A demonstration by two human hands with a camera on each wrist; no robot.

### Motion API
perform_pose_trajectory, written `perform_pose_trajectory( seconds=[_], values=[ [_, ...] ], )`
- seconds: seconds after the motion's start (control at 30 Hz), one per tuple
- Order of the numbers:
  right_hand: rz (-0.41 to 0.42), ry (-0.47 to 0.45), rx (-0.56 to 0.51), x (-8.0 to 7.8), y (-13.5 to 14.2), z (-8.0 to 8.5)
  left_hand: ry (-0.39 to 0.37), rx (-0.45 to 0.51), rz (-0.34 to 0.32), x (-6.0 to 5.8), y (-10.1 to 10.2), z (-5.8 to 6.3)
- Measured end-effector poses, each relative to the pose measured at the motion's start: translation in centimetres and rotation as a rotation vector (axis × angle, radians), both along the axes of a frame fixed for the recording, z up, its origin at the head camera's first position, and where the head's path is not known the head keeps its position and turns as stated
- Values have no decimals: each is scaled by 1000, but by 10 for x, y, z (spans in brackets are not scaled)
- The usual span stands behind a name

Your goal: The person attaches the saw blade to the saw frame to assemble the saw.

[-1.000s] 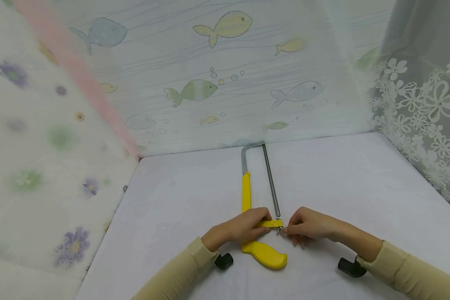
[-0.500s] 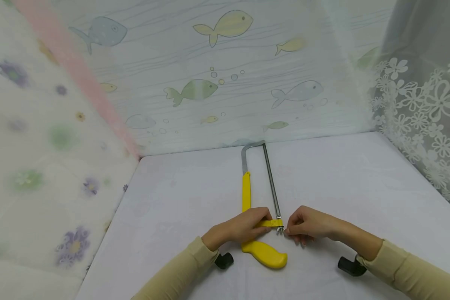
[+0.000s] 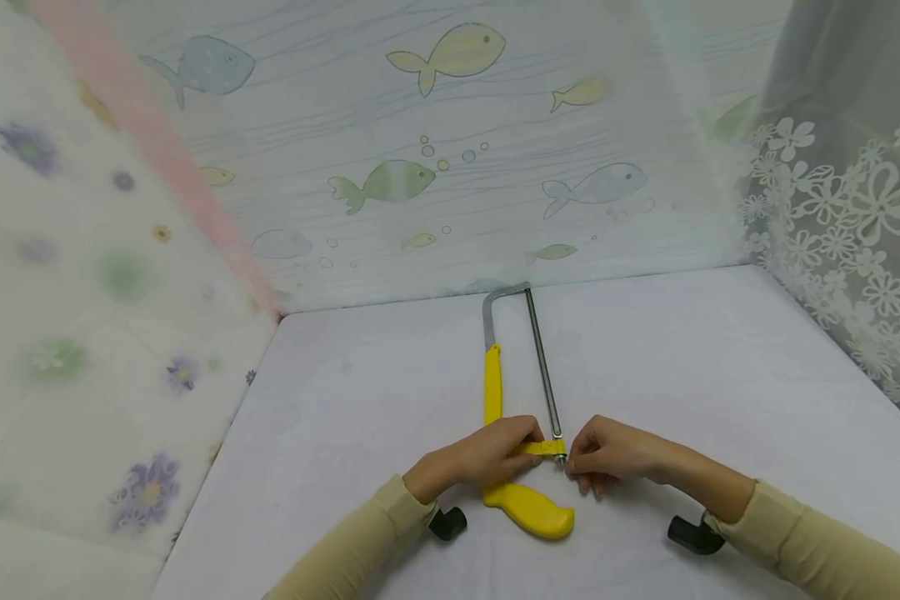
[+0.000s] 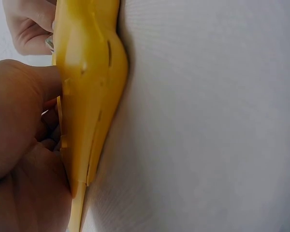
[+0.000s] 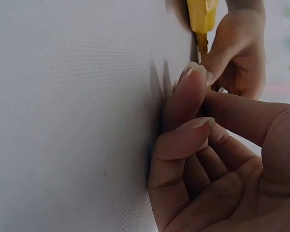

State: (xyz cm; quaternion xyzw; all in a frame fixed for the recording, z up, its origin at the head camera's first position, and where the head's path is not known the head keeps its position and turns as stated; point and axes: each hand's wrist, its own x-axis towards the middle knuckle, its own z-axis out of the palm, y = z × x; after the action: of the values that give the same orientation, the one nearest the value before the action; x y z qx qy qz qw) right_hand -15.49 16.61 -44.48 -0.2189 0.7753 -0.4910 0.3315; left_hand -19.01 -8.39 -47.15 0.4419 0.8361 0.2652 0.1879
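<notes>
A hacksaw with a yellow handle [image 3: 531, 510] and a grey metal front bow lies on the white table, its blade [image 3: 543, 362] on the right side. My left hand [image 3: 495, 448] grips the yellow frame just above the handle, thumb and fingers around the lower arm. In the left wrist view the yellow frame [image 4: 84, 96] stands close against the cloth. At the arm's end sits a small silver wing nut [image 3: 561, 461]. My right hand [image 3: 615, 450] pinches there with thumb and index finger, the other fingers curled beneath; in the right wrist view the fingertips mostly hide the nut.
White cloth covers the table [image 3: 375, 383]. A fish-print curtain [image 3: 465, 125] hangs behind the far edge, just beyond the saw's bow. Floral drapes stand at left and right. Black wrist devices [image 3: 696, 533] sit under both forearms.
The wing nut's wings have turned between frames. My right hand has shifted slightly left, its fingers moving at the nut. The left hand and the hacksaw have stayed still.
</notes>
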Motion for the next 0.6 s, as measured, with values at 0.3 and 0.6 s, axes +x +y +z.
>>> perform_pose_trajectory(
  seconds=[0.3, 0.6],
  values=[
    [-7, -21, 42, 0, -6, -1, -4, 6, -6, 0, 1, 0],
    [-53, -49, 81, 1, -9, 2, -19, -3, 8, 1, 0, 1]
  ],
)
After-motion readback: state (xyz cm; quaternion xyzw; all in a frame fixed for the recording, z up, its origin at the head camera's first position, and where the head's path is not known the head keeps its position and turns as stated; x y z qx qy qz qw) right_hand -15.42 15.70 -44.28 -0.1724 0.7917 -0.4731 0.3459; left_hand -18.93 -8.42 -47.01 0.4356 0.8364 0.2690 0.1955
